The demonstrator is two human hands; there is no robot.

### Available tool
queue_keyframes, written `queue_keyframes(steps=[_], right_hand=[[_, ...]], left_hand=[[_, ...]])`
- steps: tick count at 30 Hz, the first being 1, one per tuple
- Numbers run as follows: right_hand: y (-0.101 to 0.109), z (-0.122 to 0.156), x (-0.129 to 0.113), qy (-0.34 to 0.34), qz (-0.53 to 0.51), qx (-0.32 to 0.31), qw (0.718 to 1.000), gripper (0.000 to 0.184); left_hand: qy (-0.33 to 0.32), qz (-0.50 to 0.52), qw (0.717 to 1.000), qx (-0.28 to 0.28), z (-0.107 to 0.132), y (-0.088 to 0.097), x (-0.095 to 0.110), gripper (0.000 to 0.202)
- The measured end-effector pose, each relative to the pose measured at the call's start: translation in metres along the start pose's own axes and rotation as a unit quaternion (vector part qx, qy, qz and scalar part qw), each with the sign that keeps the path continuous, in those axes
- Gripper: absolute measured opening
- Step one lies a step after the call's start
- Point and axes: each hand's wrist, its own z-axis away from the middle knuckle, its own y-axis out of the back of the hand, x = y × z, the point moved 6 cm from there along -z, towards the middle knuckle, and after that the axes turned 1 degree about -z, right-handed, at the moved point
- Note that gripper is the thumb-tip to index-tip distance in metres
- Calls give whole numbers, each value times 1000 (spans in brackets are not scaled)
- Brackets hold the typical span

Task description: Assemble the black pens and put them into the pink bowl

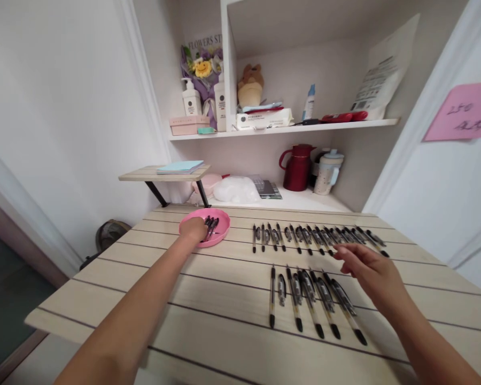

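My left hand point(194, 230) reaches into a round pink tray point(223, 235) at the left back of the table. Several black pens point(211, 227) lie in it right beside my fingers, which the back of the hand hides. My right hand point(358, 260) hovers over the right side, fingers loosely stretched, with nothing visible between them. Close to its fingertips runs a back row of clear-barrelled pens point(299, 239) with separate black caps point(287, 234) between them. Nearer to me lies a shorter row of pens point(294, 299), with a loose cap point(281, 290) among them.
The slatted wooden table point(212, 315) carries a small raised stand point(138, 174) with blue paper point(180, 167) on top. Behind it, a shelf holds a red jug point(299, 168), a tumbler point(327, 174) and a white plastic bag point(236, 190). A pink note point(463, 112) sticks to the right wall.
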Motion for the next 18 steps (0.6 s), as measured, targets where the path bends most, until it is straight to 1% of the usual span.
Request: queue_keyframes(steps=[2,3,5,7,10,12,16,18], right_hand=[[5,-4,6,-9,103,0,995,27],[5,-6,10,-18,160,-16,987,24],[3,-6,18,-41,257,-78,962,20],[0,-2,23,-56,315,-126,939,18],[-6,3,22,-48,352,-159,921,18],[-8,5,19,-43,364,-173,914,18],[-6,8,15,-57,377,-195,903,17],[-2,13,11,-57,384,-196,900,15]], left_hand=[[-6,-25,999,33,13,0,10,25],[-26,-27,998,44,22,-2,18,27],[-79,-21,995,53,41,-10,35,29],[-153,3,986,60,63,-20,53,27],[-233,51,969,61,90,-32,76,25],[-266,66,960,50,103,-38,90,25],[-307,78,948,38,119,-43,116,25],[-320,82,943,33,125,-45,126,25]])
